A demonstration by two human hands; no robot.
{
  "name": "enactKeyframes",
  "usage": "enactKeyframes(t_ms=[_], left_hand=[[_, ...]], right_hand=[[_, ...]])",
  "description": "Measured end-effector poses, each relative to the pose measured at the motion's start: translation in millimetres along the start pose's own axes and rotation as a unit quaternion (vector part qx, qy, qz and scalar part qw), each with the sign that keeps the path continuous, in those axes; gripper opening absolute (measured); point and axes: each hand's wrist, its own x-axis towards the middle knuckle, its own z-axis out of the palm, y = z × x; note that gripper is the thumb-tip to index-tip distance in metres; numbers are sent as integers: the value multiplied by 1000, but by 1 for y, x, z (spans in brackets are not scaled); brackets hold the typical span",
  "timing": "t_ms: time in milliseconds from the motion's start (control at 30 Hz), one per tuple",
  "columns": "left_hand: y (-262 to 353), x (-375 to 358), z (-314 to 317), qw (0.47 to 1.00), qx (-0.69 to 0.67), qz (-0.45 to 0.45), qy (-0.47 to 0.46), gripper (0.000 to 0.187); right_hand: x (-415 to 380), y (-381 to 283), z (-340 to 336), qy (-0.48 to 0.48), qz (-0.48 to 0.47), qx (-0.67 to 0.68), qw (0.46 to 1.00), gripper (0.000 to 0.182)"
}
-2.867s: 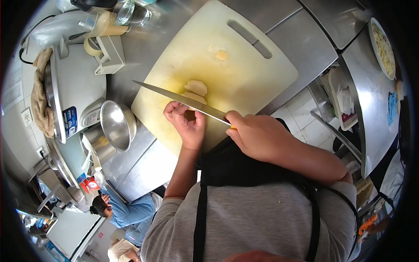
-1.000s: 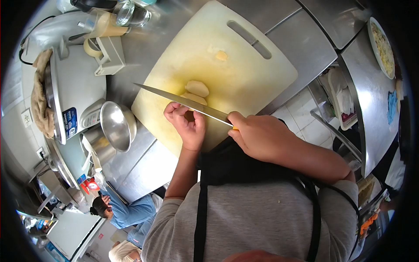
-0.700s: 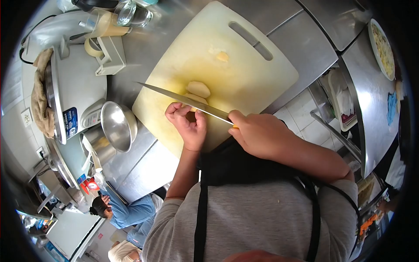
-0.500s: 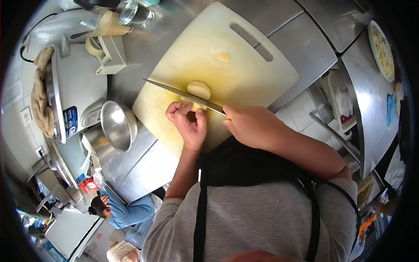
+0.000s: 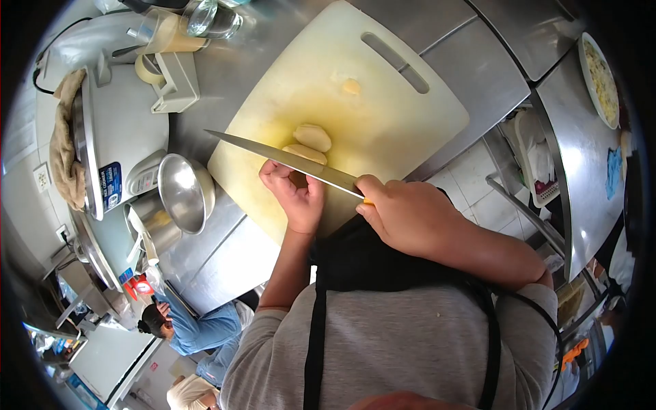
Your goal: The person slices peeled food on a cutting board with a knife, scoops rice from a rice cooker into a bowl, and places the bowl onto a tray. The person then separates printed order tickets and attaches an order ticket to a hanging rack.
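Observation:
My right hand is closed round the handle of a kitchen knife, whose long blade slants across the cutting board. On the near side of the blade is my left hand, fingers and thumb curled in. The blade partly hides its fingertips and the pale yellow piece of food they grip. Just beyond the blade, a pale yellow slice leans over. A larger rounded slice lies behind it, and a small pale scrap rests farther up the board.
Left of the board stand a steel bowl, a white tape dispenser and a glass. A bowl of chopped food sits on the right counter. Another person in blue is at the lower left.
The knife and my right hand have shifted toward me and slightly right. A slice now shows beyond the blade, apart from my left fingers. My left hand has barely moved.

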Motion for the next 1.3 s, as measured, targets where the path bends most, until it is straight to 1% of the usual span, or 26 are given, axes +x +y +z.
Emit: enactKeyframes(t_ms=[33, 133, 233, 433, 533, 633, 733, 833, 967, 1067, 1267, 1300], left_hand=[[0, 0, 0, 1000, 1, -2, 1, 35], [4, 1, -4, 999, 5, -10, -43, 33], [-3, 0, 0, 1000, -23, 15, -2, 33], [-6, -1, 1, 999, -31, 21, 11, 32], [-4, 0, 0, 1000, -17, 24, 2, 32], [2, 1, -3, 1000, 4, 11, -28, 30], [3, 2, -4, 999, 23, 18, -34, 31], [-2, 0, 0, 1000, -9, 26, 4, 34], [-3, 0, 0, 1000, -13, 22, 6, 33], [-3, 0, 0, 1000, -20, 15, 5, 31], [-2, 0, -1, 1000, -15, 8, 2, 29], [-3, -1, -1, 1000, -22, 6, 3, 29]], right_hand=[[1, -2, -2, -6, 4, -2, 1000, 23], [1, -2, -1, -3, 5, -7, 1000, 23], [2, -2, -1, -11, 11, -13, 1000, 23], [1, 0, 0, -1, 7, -8, 1000, 23], [1, 0, 0, -3, 11, -9, 1000, 23], [0, -1, -1, -4, 13, -8, 1000, 23], [0, -2, -3, -13, 20, -4, 1000, 23], [1, -4, -4, -23, 30, -5, 999, 23], [3, -4, -2, -38, 40, 15, 998, 25], [2, 0, -3, -36, 22, -6, 999, 23], [5, 7, 0, -12, -14, 12, 1000, 23], [7, 6, -1, -33, 1, 18, 999, 23]])
